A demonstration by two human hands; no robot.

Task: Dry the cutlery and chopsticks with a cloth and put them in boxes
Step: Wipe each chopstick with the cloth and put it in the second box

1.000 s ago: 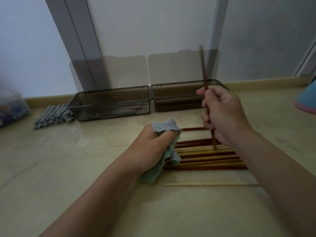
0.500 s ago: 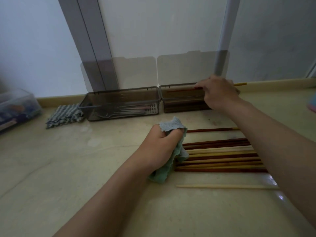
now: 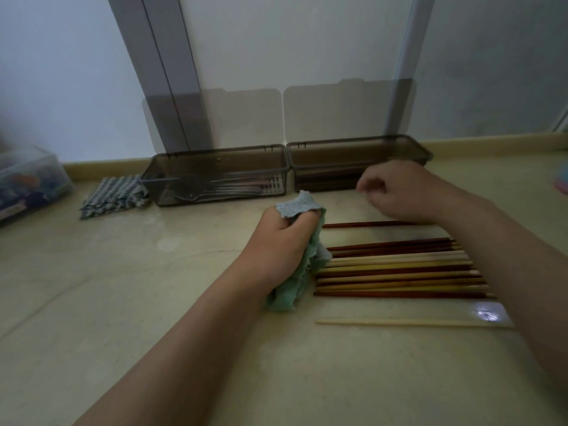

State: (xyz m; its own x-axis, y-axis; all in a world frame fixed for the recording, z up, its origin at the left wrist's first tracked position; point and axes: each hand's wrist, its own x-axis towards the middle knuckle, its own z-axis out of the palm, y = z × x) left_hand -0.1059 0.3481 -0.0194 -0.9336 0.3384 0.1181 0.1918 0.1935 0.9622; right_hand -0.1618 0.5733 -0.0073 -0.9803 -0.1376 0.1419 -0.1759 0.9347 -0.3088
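My left hand [image 3: 281, 241] is closed around a crumpled light-green cloth [image 3: 296, 282] resting on the counter. Just right of it lies a row of several chopsticks [image 3: 396, 272], dark red and pale wood. One red chopstick [image 3: 368, 224] lies apart behind the row and one pale chopstick [image 3: 399, 322] apart in front. My right hand [image 3: 399, 192] hovers empty over the single red chopstick, fingers loosely curled, just in front of the right box [image 3: 359, 150]. The left box [image 3: 215, 176] holds metal cutlery. Both smoky boxes stand open, lids leaning on the wall.
A checked folded cloth [image 3: 113, 195] lies left of the boxes. A clear container [image 3: 30, 179] with coloured contents sits at the far left. A pink and blue object [image 3: 562, 181] shows at the right edge. The counter is wet near the chopsticks.
My right hand carried a red chopstick to the right box, let go of it there, and has drawn back empty toward the row. My left hand stayed on the cloth.
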